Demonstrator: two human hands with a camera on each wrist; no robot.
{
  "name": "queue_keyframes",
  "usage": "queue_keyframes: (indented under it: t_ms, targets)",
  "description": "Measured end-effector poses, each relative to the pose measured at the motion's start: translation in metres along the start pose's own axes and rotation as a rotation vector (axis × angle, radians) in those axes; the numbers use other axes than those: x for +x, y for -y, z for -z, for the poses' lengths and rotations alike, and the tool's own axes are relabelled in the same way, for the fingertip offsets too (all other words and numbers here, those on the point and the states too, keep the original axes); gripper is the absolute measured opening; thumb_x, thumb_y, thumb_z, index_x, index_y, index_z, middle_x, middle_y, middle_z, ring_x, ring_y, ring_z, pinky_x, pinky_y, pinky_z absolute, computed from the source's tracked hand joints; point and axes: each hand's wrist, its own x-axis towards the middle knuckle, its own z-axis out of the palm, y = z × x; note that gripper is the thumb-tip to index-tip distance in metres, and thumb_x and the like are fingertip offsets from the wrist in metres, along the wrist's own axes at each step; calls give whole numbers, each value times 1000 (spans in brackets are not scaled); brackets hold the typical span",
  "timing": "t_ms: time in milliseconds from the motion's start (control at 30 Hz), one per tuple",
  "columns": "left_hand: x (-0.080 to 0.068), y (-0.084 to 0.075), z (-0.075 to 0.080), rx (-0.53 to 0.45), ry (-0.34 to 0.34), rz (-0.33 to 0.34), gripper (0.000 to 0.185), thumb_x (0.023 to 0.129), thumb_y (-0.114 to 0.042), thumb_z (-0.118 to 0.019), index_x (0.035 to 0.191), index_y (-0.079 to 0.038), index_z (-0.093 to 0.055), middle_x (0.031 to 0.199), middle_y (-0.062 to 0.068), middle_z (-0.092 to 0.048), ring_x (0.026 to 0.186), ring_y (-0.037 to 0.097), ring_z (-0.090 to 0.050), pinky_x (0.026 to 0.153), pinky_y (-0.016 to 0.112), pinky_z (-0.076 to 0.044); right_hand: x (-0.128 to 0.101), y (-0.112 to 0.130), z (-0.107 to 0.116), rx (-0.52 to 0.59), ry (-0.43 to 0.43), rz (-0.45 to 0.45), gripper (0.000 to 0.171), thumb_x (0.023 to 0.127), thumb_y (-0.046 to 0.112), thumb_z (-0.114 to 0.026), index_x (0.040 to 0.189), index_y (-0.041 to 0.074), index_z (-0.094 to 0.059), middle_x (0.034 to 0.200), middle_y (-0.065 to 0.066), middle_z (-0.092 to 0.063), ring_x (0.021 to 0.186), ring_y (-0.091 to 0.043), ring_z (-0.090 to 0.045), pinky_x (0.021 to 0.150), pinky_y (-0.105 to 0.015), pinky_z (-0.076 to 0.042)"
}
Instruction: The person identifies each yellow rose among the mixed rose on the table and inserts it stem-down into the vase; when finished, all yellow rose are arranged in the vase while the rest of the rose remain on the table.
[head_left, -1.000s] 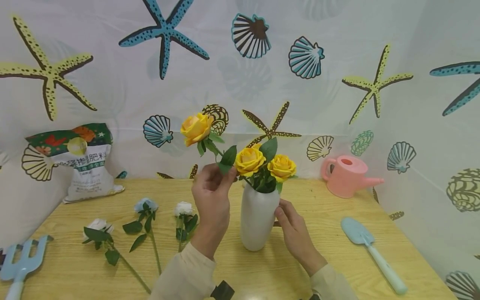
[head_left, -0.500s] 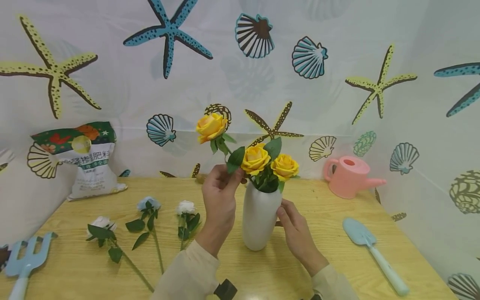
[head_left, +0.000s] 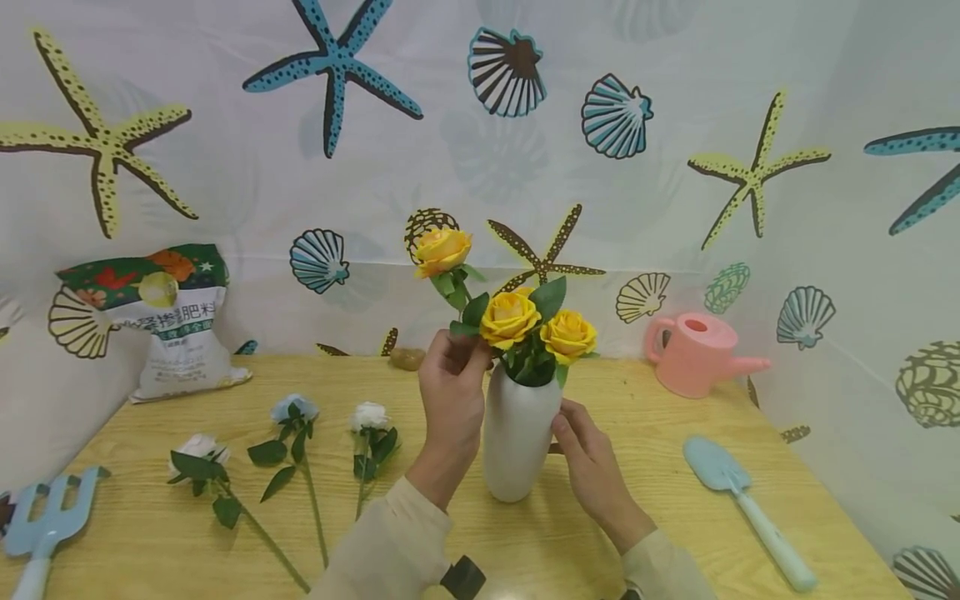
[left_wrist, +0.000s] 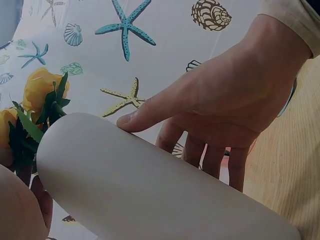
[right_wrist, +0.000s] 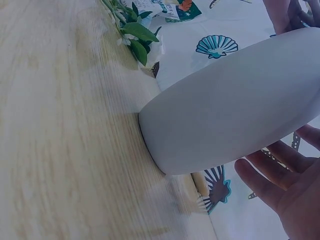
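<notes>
My left hand (head_left: 453, 408) pinches the stem of a yellow rose (head_left: 442, 252) beside the mouth of a white vase (head_left: 522, 442). This rose stands above two other yellow roses, (head_left: 510, 318) which sit in the vase with dark green leaves. Fingers hide the held stem, so I cannot tell how far its lower end reaches into the vase. Against the vase's right side rests my right hand (head_left: 596, 467), thumb in front and fingers around the far side, as the left wrist view of the vase (left_wrist: 150, 175) shows. The vase stands upright on the wooden table (head_left: 660, 550).
Left on the table lie a white rose (head_left: 201, 450), a blue rose (head_left: 292, 408) and a small white flower (head_left: 369, 417). A blue hand fork (head_left: 48, 521) and a fertilizer bag (head_left: 180, 333) are farther left. A trowel (head_left: 723, 471) and a pink watering can (head_left: 690, 354) stand right.
My left hand has moved right toward the vase, bringing the held yellow rose closer to the other two and more upright. The right hand stays at the vase.
</notes>
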Motion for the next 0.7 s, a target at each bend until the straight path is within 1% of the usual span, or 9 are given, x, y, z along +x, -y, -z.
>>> queue_keyframes:
  t_ms: [100, 167, 233, 367, 467, 600, 700]
  targets:
    - [1, 0, 0, 57, -22, 45, 4, 94, 2, -64, 96, 5, -64, 87, -4, -63, 83, 9, -61, 78, 23, -54, 0, 0, 0, 0, 1, 2, 40, 111, 25, -38, 143, 5, -48, 137, -17, -62, 122, -34, -61, 92, -44, -58]
    - [2, 1, 1, 106, -28, 78, 4, 93, 3, -66, 96, 5, -66, 89, 1, -65, 87, 9, -62, 81, 23, -54, 0, -1, -1, -2, -1, 5, 40, 111, 25, -38, 143, 5, -49, 136, -17, -62, 122, -34, -61, 92, -43, -58]
    - [1, 2, 1, 148, -25, 103, 3, 92, 3, -66, 94, 4, -68, 93, 7, -67, 90, 12, -63, 83, 27, -55, 0, 0, -1, -1, -4, 6, 39, 111, 25, -38, 143, 5, -49, 136, -17, -62, 122, -35, -61, 91, -42, -58]
    - [0, 6, 3, 232, -10, 163, 3, 90, 1, -67, 91, 2, -70, 98, 14, -69, 86, 16, -65, 85, 35, -56, 0, 0, -1, 8, -2, 4, 39, 111, 25, -38, 143, 5, -49, 137, -18, -62, 121, -35, -61, 89, -31, -57]
    - [-2, 7, 5, 273, 3, 211, 6, 90, -3, -69, 91, 1, -72, 101, 13, -70, 79, 16, -65, 85, 39, -57, 0, 0, -1, 11, 2, 4, 38, 111, 25, -38, 142, 5, -49, 137, -17, -61, 121, -35, -61, 88, -26, -56]
    - [-2, 6, 7, 293, 28, 222, 8, 90, -6, -70, 92, 2, -73, 102, 13, -70, 73, 14, -64, 83, 39, -57, 0, 0, -1, 8, 4, 7, 38, 111, 25, -38, 142, 6, -49, 139, -17, -60, 122, -35, -61, 90, -32, -58]
    - [-1, 7, 9, 300, 51, 208, 10, 90, -6, -71, 93, 3, -73, 101, 14, -70, 76, 14, -62, 80, 34, -55, 0, 0, -1, 2, 1, 4, 38, 111, 25, -39, 142, 6, -49, 139, -17, -60, 122, -35, -61, 91, -35, -58]
